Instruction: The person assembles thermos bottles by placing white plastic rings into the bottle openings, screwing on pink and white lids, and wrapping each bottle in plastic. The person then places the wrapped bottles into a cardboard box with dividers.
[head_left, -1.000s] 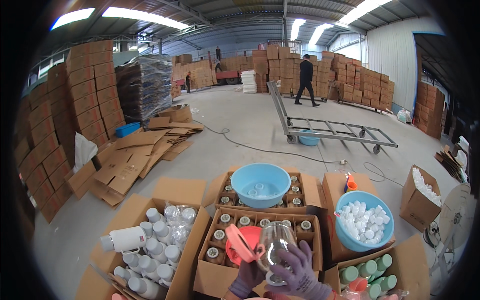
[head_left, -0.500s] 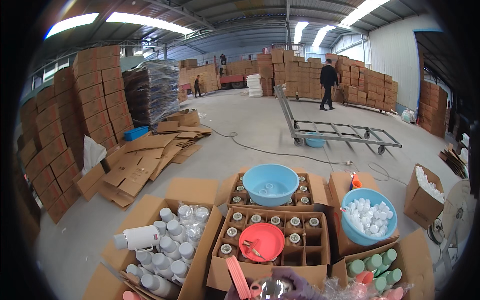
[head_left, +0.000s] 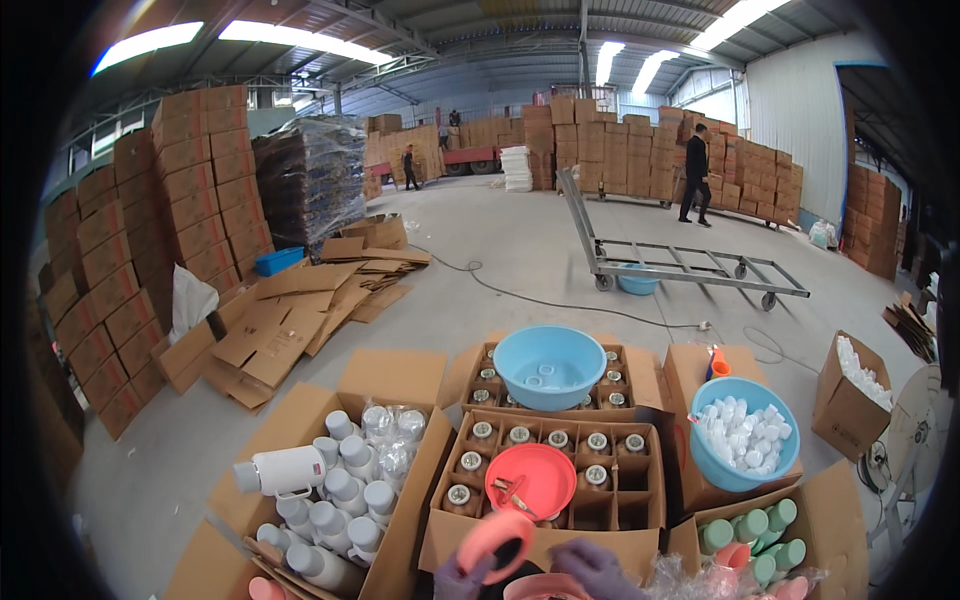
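My gloved left hand (head_left: 456,580) grips a round pink plastic ring (head_left: 497,540), tilted so that its dark opening shows. Right beside it, the gloved right hand (head_left: 595,568) is over a pink cylindrical body (head_left: 545,587), cut off by the lower edge; blur hides how its fingers are set. Just beyond both hands stands a divided carton (head_left: 548,432) of silver-topped bottle liners. On it lies a pink round tray (head_left: 531,482) with small parts.
Left is a carton of white and grey flasks (head_left: 345,490); right, one of green and pink flasks (head_left: 750,525). A blue basin (head_left: 549,368) and another with white caps (head_left: 745,433) stand beyond. Farther off are a metal cart (head_left: 690,268), flattened cardboard (head_left: 290,320) and a walking person (head_left: 696,175).
The pink ring in my left hand has turned from edge-on to showing its opening. The shiny rounded piece between my hands is out of sight; a pink body shows there. The far person walked right.
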